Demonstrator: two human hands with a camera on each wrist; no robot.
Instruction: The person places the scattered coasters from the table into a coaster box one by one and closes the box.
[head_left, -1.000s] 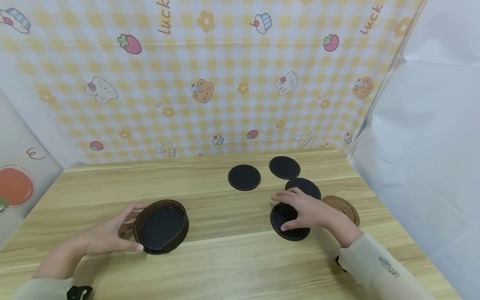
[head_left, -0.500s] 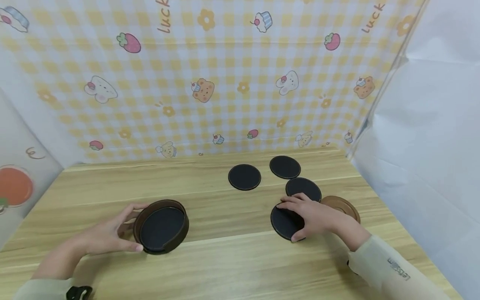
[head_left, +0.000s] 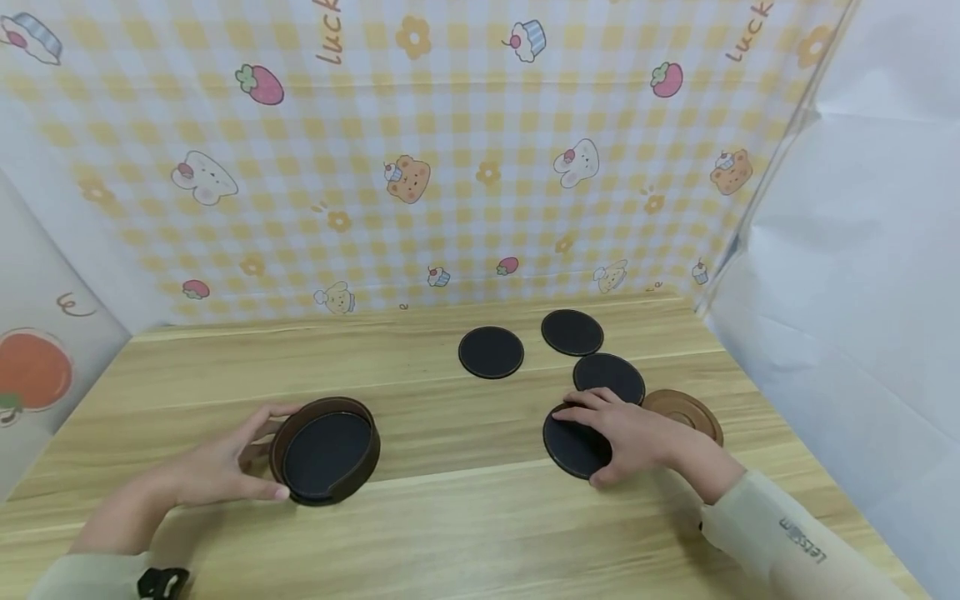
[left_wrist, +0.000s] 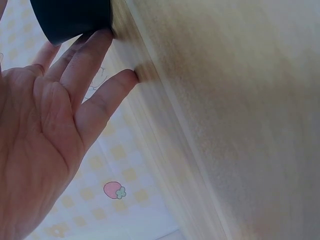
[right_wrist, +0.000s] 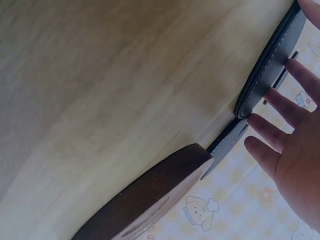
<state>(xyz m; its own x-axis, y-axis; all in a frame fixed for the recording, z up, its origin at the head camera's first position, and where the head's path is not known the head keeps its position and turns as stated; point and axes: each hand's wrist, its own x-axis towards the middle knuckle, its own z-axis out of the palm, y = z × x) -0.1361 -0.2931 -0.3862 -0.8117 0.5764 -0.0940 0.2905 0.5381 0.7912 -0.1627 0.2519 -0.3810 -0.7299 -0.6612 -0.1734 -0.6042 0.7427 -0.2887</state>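
Note:
On the left of the head view stands a round dark-brown coaster holder (head_left: 367,472) with a cut-out in its wall and a black base inside. My left hand (head_left: 217,468) holds its left side, thumb at the near edge and fingers around the far edge. In the left wrist view, fingertips meet the dark wall of the holder (left_wrist: 72,19). To the right, my right hand (head_left: 633,435) spans a round black coaster (head_left: 567,442), thumb at its near edge and fingertips over its far side. The right wrist view shows that coaster's stitched rim (right_wrist: 265,70), looking thick like stacked layers.
Behind the right hand lie more black coasters: one (head_left: 491,352) apart, one (head_left: 572,332) farther back, and another (head_left: 609,377) close to the fingers. A round brown wooden piece (head_left: 686,411) sits partly behind the right wrist. A checked cloth (head_left: 450,167) backs the wooden table (head_left: 450,533).
My right hand has shifted slightly right across the coaster, its thumb moving from the coaster's surface to its near edge. The left hand and holder stay in place.

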